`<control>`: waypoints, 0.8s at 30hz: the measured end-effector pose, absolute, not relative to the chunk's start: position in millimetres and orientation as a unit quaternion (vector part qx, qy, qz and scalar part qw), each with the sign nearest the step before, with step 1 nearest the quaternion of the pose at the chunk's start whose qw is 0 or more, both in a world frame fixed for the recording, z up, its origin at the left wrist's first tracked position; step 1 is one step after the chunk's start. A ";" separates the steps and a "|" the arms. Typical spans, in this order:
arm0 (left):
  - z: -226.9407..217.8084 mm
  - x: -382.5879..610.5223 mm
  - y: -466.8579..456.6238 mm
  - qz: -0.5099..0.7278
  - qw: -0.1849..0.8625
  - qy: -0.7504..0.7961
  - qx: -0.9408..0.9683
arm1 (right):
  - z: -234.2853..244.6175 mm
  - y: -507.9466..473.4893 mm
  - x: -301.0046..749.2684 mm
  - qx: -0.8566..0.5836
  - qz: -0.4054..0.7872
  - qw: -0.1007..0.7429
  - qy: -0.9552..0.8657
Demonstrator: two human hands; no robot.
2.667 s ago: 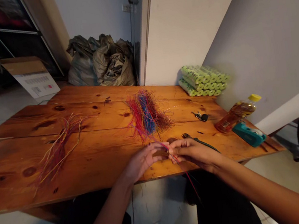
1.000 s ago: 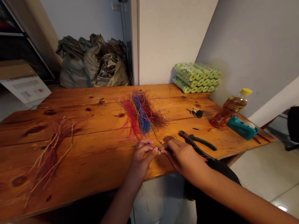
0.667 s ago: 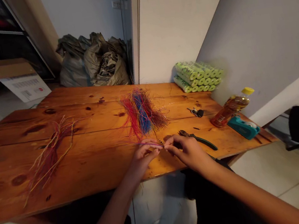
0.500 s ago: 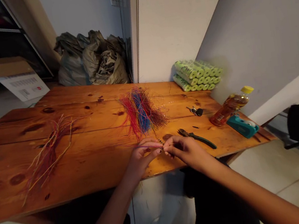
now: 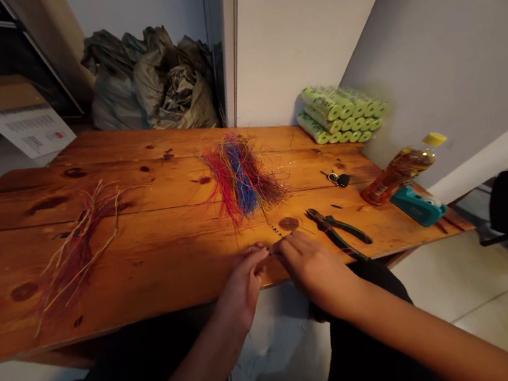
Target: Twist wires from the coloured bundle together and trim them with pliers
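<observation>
At the table's front edge my left hand (image 5: pixel 243 279) and my right hand (image 5: pixel 316 267) meet, fingertips almost touching. A thin strand with dark and light beads (image 5: pixel 272 223) runs from the wire bundle down into the fingers of my right hand, which are closed on it. My left thumb and fingers are pinched; what lies between them is too small to make out. Just beyond is the bundle of red, blue and dark red thin wires (image 5: pixel 244 182). Right of my right hand lie cutting pliers (image 5: pixel 339 232) with dark handles, jaws pointing away.
Loose reddish and tan wires (image 5: pixel 84 254) spread on the left of the wooden table (image 5: pixel 166 273). To the right are keys (image 5: pixel 339 179), an amber bottle (image 5: pixel 397 174) and a teal tape dispenser (image 5: pixel 418 205). Green-wrapped rolls (image 5: pixel 342 113) are stacked behind. Grey bags (image 5: pixel 152 84) stand beyond the table.
My right hand has turned over so its back faces up, and my left hand has tilted with its thumb on top. The purple strand seen at my left fingers is now hidden. The view has shifted slightly.
</observation>
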State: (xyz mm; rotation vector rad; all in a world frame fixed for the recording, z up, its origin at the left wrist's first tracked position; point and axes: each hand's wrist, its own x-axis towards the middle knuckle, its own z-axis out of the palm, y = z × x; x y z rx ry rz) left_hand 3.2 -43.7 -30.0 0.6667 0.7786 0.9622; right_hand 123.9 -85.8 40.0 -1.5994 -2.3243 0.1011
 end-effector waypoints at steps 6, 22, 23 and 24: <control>2.4 -15.7 -41.7 0.495 0.552 0.374 0.557 | 57.0 -83.1 132.6 -0.615 0.202 0.277 -0.710; -2.8 -17.9 -37.5 0.348 0.802 0.340 0.348 | 54.7 -99.6 133.2 -0.557 0.031 0.177 -0.811; -3.1 -17.9 -37.6 0.341 0.812 0.338 0.332 | 54.8 -98.5 133.7 -0.561 0.047 0.198 -0.803; -2.7 -17.9 -37.6 0.346 0.809 0.334 0.338 | 55.4 -97.0 134.2 -0.569 0.075 0.226 -0.787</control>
